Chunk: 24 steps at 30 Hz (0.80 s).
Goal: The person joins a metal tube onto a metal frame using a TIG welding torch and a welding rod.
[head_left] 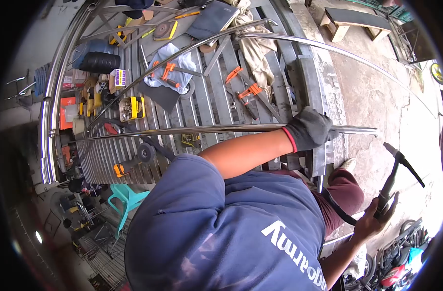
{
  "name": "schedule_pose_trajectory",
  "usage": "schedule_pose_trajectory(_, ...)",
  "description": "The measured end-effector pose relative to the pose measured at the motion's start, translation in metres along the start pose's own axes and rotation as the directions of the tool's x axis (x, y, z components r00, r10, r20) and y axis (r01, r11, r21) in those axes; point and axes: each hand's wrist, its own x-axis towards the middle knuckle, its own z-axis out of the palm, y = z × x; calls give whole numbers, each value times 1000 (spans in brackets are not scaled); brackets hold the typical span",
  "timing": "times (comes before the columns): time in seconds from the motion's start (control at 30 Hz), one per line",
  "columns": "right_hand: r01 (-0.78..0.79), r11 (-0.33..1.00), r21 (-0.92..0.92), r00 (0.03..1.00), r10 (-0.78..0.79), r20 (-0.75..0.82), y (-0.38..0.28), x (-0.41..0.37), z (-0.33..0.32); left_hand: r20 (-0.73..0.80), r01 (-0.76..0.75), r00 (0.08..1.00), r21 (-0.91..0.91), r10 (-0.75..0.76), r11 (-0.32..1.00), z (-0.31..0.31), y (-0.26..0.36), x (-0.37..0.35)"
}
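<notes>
My left hand [308,128], in a dark grey glove with a red cuff, wraps round a shiny metal tube [221,129] near its right end. The tube lies across a slatted metal workbench [209,104]. My bare right hand [376,216] holds a TIG welding torch [388,186] by its black handle, out to the right of the bench. The torch's pale nozzle points up and left, close to the tube's end but apart from it. Some fingers of this hand are stretched out beside the handle.
Orange clamps [250,91], a blue cloth [175,63], a beige cloth [260,53] and an angle grinder [131,162] lie on the bench. Another bent tube [333,47] reaches past its right edge. A turquoise chair [127,201] stands at lower left, motorcycles [396,266] at lower right.
</notes>
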Motion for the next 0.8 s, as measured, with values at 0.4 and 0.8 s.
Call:
schedule_pose_trajectory(0.4, -101, 987, 128, 995, 101, 12, -7, -11, 2, -286, -49, 952, 206, 108, 977, -8, -28, -50)
schedule_pose_trajectory(0.8, -9, 998, 68, 982, -4, 191, -13, -12, 47, 197, 277, 940, 43, -280, 960, -34, -31, -58)
